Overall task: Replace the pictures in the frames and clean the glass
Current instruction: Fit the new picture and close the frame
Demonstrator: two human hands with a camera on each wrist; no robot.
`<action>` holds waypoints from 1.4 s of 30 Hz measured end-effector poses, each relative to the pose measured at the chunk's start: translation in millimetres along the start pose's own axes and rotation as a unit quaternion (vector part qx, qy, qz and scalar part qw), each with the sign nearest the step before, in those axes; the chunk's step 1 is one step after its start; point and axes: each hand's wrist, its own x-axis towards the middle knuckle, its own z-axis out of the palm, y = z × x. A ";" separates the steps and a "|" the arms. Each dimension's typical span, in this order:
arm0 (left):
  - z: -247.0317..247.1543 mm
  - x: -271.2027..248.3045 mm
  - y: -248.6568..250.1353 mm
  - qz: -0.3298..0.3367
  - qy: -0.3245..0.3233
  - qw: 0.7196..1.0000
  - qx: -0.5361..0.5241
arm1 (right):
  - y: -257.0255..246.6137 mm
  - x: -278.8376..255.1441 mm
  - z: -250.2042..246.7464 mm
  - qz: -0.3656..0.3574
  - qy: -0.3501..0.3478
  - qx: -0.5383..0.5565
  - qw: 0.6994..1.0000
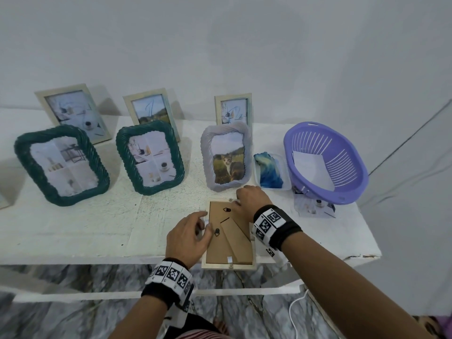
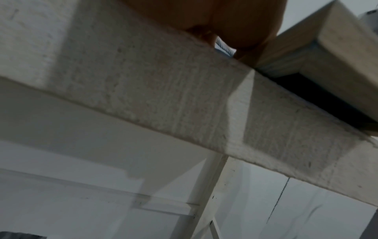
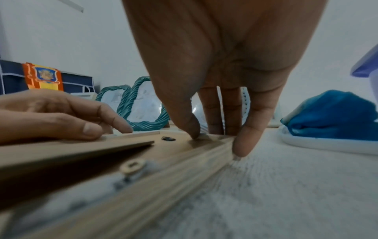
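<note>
White table (image 1: 73, 231). Far left, back row: pale frame (image 1: 73, 113) leaning upright. In front of it: dark green rope-edged frame (image 1: 61, 165), upright, four-part print inside. Next right, back: second pale frame (image 1: 151, 111); in front, second green rope frame (image 1: 149, 156), same kind of four-part print.

Centre front, at table's near edge: wooden frame (image 1: 230, 237) lying face down, brown backing board up, easel leg lifted a little off the board, near end overhanging the edge slightly. Left hand (image 1: 188, 237) on frame's left side, fingers loosely bent, tips resting on backing board and left rail; not closed round anything. Left wrist view shows only table's edge from below and a frame corner, so exact contact there uncertain. Right hand (image 1: 252, 199) at frame's far right corner: thumb tip pressing on backing board near a black turn clip (image 3: 168, 138), little finger down the outer rail, other fingers behind the far edge, so the corner sits pinched between thumb and fingers.

Behind right hand: lilac ribbed frame (image 1: 226, 155), upright, cat photo inside; third pale frame (image 1: 233, 110) behind it.

Right of that: shallow clear tray (image 1: 274, 186) holding folded blue cloth (image 1: 269, 171). Far right: purple slotted basket (image 1: 327, 165), tilted, white paper (image 1: 308, 160) inside; loose print (image 1: 315, 206) lying flat, partly under the basket.
</note>
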 end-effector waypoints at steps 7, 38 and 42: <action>0.2 1.3 -2.0 -0.014 -0.013 1.000 -0.017 | 5.1 -0.5 -7.7 -0.005 0.005 0.008 1.000; 9.6 2.3 -7.0 0.044 0.019 0.998 0.031 | -37.7 -151.8 66.9 -0.091 0.169 0.187 0.963; 9.6 2.5 -5.5 0.040 0.018 0.998 0.036 | -33.8 -151.8 65.7 -0.110 0.154 0.196 0.962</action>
